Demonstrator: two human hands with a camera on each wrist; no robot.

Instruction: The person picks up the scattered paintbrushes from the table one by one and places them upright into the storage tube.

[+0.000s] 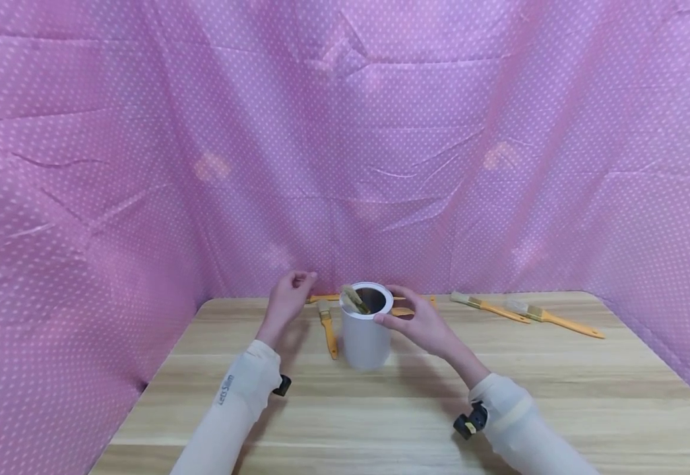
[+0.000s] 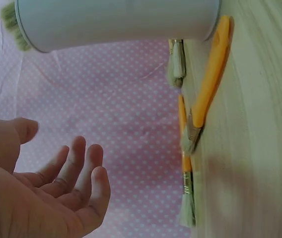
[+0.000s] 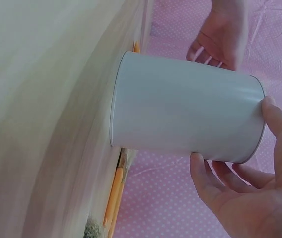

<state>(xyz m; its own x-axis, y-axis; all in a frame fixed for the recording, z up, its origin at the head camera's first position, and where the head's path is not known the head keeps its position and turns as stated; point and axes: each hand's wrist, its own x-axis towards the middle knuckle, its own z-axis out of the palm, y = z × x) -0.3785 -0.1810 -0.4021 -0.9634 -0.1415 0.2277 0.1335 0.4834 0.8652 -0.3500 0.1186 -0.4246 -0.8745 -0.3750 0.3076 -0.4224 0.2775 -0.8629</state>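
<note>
A white cylindrical can [image 1: 367,344] stands upright on the table, open at the top. Inside it, a paintbrush [image 1: 354,299] leans with its bristles up at the rim. My right hand [image 1: 425,326] grips the can near its top, thumb at the rim and fingers along the far side, as the right wrist view also shows. To the left of the can, apart from it, my left hand [image 2: 46,193] hangs in the air with loosely bent fingers and holds nothing. Below that hand lies a paintbrush [image 1: 328,330] with an orange handle, close beside the can.
Another paintbrush [image 2: 185,183] lies along the back edge, left of the can. Orange handles [image 3: 113,196] show behind the can, partly hidden. Two more paintbrushes, one [image 1: 490,307] beside the other [image 1: 559,320], lie at the back right. Pink dotted cloth [image 1: 345,165] hangs around the wooden table [image 1: 345,429].
</note>
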